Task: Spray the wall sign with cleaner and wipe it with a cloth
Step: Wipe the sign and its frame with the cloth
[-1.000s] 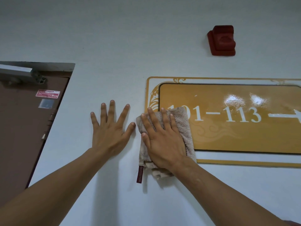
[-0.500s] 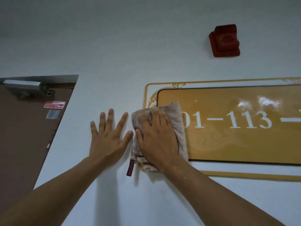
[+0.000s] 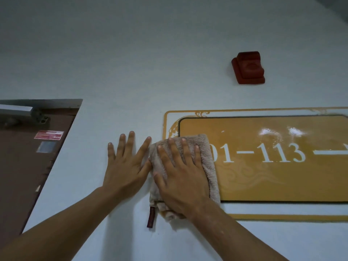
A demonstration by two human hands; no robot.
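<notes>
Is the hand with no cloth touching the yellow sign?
Apart. In the head view the left hand lies flat on the bare wall, and the cloth sits between it and the sign.

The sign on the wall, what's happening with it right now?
A person is wiping the sign. The right hand presses a cloth flat over the sign's left end, covering the first digit. The left hand rests spread on the bare wall beside it. White cleaner patches above the numbers are not yet wiped.

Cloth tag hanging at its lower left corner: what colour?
Dark red, maroon tag on the beige cloth; head view.
</notes>
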